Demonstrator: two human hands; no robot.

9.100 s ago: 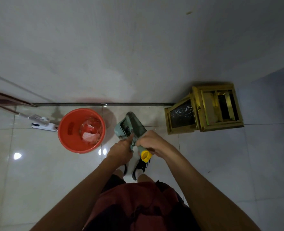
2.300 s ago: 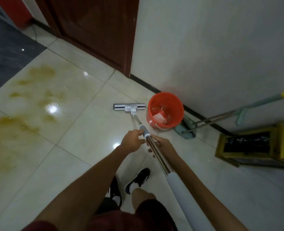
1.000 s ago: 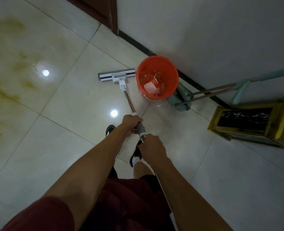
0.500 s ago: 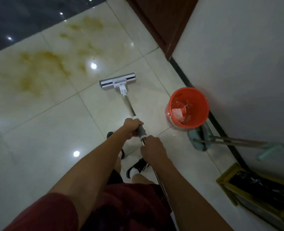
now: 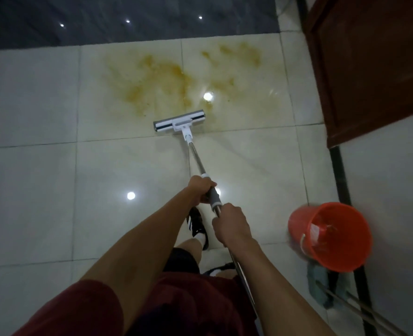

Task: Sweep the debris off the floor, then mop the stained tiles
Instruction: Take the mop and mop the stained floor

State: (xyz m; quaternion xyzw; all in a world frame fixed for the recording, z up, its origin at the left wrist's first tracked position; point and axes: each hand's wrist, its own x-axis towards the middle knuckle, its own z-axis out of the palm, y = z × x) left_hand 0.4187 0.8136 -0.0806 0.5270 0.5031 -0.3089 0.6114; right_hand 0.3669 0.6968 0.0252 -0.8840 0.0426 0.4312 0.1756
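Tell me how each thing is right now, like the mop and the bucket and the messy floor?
mop: head flat on the floor, at the near edge of the stain
left hand: closed on the mop handle's grey grip
right hand: closed on the handle, lower down
yellow stain: spread over two tiles, not yet wiped
red bucket: upright, scraps inside
brown door: cannot tell

- We see a dim scene, overhead lamps mirrored as glare spots on the glossy tiles point(image 5: 55, 190).
- We note the orange bucket point(image 5: 331, 236) smeared by motion blur.
- Wide-angle bending curves the edges.
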